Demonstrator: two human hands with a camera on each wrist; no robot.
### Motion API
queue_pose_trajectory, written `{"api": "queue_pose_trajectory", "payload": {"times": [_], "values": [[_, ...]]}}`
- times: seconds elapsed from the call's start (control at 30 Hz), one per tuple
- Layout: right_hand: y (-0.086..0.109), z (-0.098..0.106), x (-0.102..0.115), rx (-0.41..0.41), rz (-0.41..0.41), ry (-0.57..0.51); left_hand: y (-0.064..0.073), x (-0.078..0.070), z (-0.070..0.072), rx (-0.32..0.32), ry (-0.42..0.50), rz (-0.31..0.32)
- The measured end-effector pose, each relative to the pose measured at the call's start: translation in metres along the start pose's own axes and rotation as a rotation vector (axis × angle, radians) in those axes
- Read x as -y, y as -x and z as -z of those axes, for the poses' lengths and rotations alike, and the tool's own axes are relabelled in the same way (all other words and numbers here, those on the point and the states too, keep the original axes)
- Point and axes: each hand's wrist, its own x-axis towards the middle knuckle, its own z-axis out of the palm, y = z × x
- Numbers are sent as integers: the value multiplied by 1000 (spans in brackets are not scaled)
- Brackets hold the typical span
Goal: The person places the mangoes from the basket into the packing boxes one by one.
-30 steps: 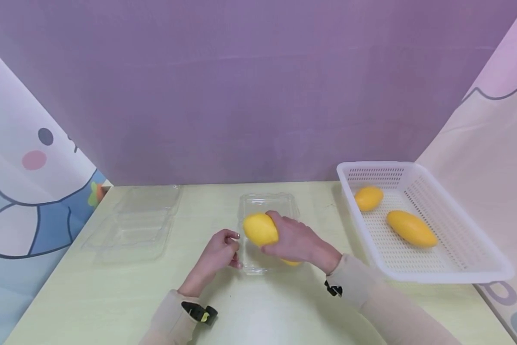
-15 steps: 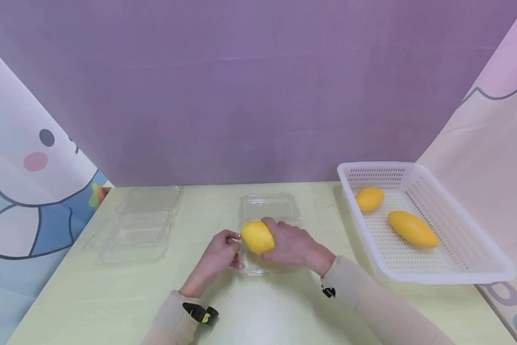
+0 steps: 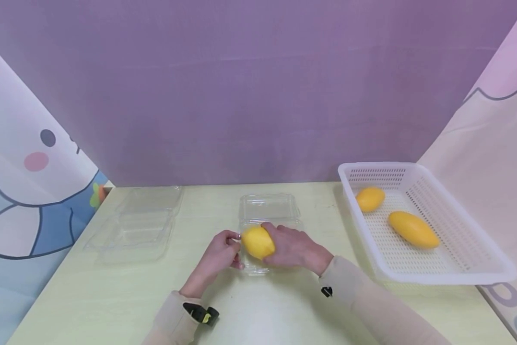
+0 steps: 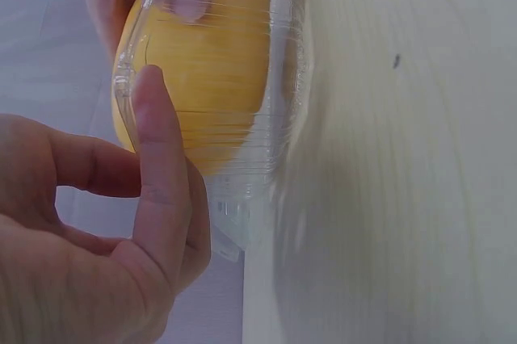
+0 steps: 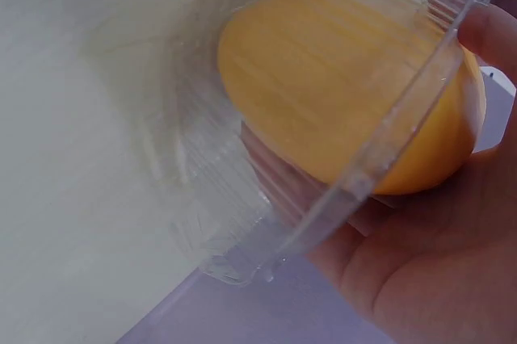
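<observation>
In the head view my right hand (image 3: 294, 247) grips a yellow mango (image 3: 258, 243) low within the tray of a clear plastic clamshell box (image 3: 270, 208). The box lies unfolded, its lid towards the back. Through the box wall, the right wrist view shows the mango (image 5: 323, 77) with fingers curled round its underside. At the left rim of this box is my left hand (image 3: 221, 250); the left wrist view has its thumb and fingers pinching the rim, one finger (image 4: 157, 142) along the outer wall. My right hand hides part of the tray.
A white perforated basket (image 3: 448, 278) stands at the right, holding a smaller-looking mango (image 3: 370, 199) and a longer mango (image 3: 413, 230). Another unfolded clear clamshell box (image 3: 142, 235) lies on the left of the pale table (image 3: 258, 316). A purple cloth (image 3: 258, 96) rises behind the table.
My right hand has lowered the mango into the tray, moving slightly towards me and to the left. My left hand has stayed at the box's rim.
</observation>
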Motion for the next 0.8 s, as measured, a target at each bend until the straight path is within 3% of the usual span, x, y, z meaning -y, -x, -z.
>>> {"api": "queue_pose_trajectory", "payload": {"times": [0.53, 0.8], "values": [[-1, 2, -8, 26, -11, -30, 0, 0, 0, 4, -6, -4], [1, 11, -7, -34, -4, 8, 0, -1, 0, 5, -13, -2]]}}
